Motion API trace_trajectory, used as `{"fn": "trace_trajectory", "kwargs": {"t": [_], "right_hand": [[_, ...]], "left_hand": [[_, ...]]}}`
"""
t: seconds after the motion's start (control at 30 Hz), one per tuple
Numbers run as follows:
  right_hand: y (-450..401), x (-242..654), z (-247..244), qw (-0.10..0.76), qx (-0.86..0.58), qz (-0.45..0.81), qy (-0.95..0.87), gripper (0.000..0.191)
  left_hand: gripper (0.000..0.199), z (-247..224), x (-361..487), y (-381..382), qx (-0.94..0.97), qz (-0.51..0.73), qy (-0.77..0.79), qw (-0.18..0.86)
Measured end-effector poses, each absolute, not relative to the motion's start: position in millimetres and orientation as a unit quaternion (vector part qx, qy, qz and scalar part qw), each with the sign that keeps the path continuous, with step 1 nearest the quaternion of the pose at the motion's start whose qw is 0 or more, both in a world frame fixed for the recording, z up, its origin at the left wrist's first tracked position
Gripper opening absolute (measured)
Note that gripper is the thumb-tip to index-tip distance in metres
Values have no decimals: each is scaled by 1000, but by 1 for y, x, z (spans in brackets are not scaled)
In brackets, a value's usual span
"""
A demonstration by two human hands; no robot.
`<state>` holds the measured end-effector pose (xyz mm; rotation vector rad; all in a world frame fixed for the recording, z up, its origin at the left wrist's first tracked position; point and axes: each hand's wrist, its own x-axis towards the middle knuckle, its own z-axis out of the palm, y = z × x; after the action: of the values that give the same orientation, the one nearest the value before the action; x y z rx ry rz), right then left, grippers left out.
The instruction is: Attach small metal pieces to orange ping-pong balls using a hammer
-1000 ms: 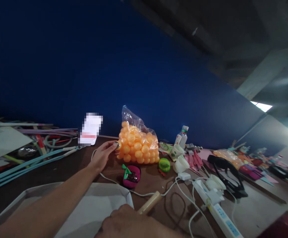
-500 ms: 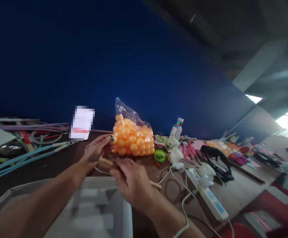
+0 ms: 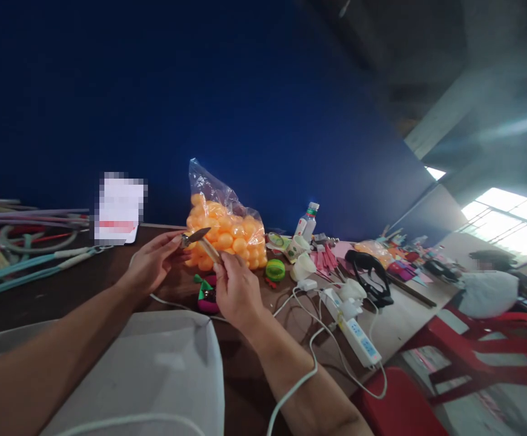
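Note:
My right hand (image 3: 239, 289) is closed around the wooden handle of a small hammer (image 3: 211, 249). Its dark metal head, pointed at one end, tilts up in front of a clear plastic bag of orange balls (image 3: 227, 233). At the head's other end, the thumb and fingers of my left hand (image 3: 157, 260) pinch the metal. Below the hammer, a small magenta and green item (image 3: 206, 293) lies on the brown table, partly behind my right hand. A green striped ball (image 3: 274, 270) rests right of the bag.
A pale grey tray or bin (image 3: 167, 357) stands at the front left. Light-blue cords (image 3: 31, 266) and a phone-like card (image 3: 120, 209) are at left. To the right are a bottle (image 3: 307, 221), a white power strip (image 3: 360, 342) with cables, a black strap item (image 3: 369, 275) and red chairs (image 3: 463, 345).
The view has swung right, so the table's things sit farther left. My hands have risen slightly, the hammer's metal head now shows clearly, and the magenta and green item has come into view.

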<state>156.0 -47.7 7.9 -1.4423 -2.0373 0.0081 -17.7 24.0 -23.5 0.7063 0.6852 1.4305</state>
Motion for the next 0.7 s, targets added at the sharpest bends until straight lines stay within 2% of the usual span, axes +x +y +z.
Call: {"fn": "trace_trajectory", "kwargs": {"t": [0.1, 0.27, 0.43, 0.57, 0.7], "right_hand": [[-48, 154, 7, 289, -555, 6, -780, 28], [-47, 155, 6, 321, -548, -19, -772, 31], [-47, 155, 5, 299, -555, -17, -776, 28], [-46, 154, 3, 323, -545, -25, -773, 31], [-46, 154, 2, 303, -547, -19, -780, 30]], "left_hand": [[42, -25, -17, 26, 312, 624, 296, 652], [42, -28, -17, 28, 310, 630, 300, 646], [35, -27, -19, 27, 304, 631, 305, 646], [33, -29, -19, 29, 313, 641, 300, 634], [34, -29, -19, 28, 313, 634, 299, 641]]}}
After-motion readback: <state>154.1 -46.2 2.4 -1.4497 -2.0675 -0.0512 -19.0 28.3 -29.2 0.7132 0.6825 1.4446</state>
